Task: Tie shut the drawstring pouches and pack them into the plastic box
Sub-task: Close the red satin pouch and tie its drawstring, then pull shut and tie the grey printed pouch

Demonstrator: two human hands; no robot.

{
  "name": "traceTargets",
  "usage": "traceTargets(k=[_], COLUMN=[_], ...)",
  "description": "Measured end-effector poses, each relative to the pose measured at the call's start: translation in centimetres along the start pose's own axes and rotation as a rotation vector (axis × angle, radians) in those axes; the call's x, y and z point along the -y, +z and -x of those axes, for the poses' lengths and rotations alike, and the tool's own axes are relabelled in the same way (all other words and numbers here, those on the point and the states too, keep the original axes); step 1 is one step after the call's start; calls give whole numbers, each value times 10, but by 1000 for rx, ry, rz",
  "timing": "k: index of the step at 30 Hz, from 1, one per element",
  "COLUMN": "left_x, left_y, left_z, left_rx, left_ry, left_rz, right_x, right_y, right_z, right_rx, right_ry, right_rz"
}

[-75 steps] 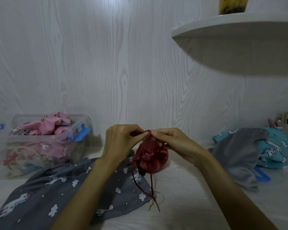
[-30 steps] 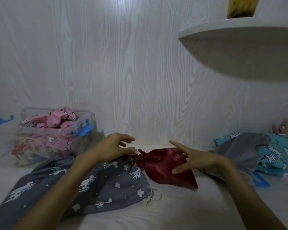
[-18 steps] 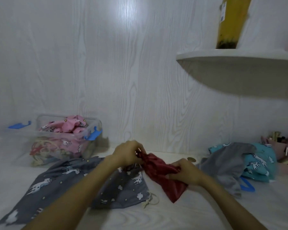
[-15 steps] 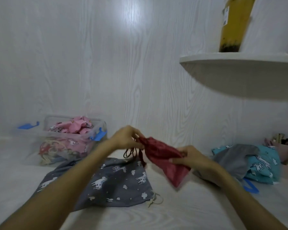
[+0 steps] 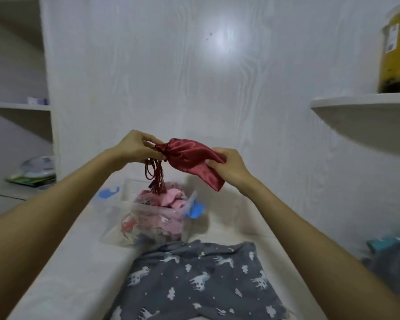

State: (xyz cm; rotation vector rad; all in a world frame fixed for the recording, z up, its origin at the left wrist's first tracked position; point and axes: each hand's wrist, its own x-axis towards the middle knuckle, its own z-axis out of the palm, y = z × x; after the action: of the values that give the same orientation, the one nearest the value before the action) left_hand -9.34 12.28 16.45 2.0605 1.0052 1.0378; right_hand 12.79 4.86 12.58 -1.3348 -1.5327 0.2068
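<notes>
Red pouch (image 5: 189, 155) held above plastic box (image 5: 157, 225): neck pinched by left hand (image 5: 136, 148), tail by right hand (image 5: 229, 167). Risk: cords (image 5: 155, 174) snagged on rim, pouch dropped beside box.

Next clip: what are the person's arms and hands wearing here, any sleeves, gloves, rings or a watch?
Nothing is visible. Both forearms are bare to the frame's lower edge, with no sleeve cuff in view. The left hand and right hand are bare: no gloves, rings, watch or bracelet show in this head view.
</notes>
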Motion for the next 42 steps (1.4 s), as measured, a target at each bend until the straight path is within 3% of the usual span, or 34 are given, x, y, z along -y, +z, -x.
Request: traceTargets(k=[4,6,9,12,15,20,23,26,30,33,34,36,39,40,42], left_x=[56,89,113,102,103,128,134,129,114,93,89,82,79,81,76], left_y=[-6,-2,10,28,40,26,20,26,42,45,43,45,53,56,66], left_z=[-16,-19,-16,-13,-11,-16,-20,-23,-20,-12,-11,-5,8,13,31], left_rx=[-188,-85,55,227,486,475,485,328,-18,-158,-146,28,289,258,12], left_ry=[2,-106,-164,38,-61,-318,-497,-595,-361,-191,-166,-154,-211,-173,40], left_rz=[-125,-402,-779,-614,-585,-717,-661,-771,-893,-682,-625,-603,-736,-793,-886], right_x=[-14,-31,-52,-48,-35,-45,-57,-55,-42,-42,-44,-50,-53,-53,-53], right_y=[54,82,115,122,111,94,102,107,106,89,81,63,37,29,12], right_z=[-16,-16,-11,-13,-18,-18,-15,-21,-25,-14,-11,1,23,33,57], right_rx=[-150,11,437,597,737,482,675,778,838,651,601,550,501,501,572], right_ry=[-115,-168,-35,52,70,-49,78,167,197,184,172,157,113,97,102], right_rz=[224,387,510,511,464,643,644,555,544,384,376,404,437,437,446])
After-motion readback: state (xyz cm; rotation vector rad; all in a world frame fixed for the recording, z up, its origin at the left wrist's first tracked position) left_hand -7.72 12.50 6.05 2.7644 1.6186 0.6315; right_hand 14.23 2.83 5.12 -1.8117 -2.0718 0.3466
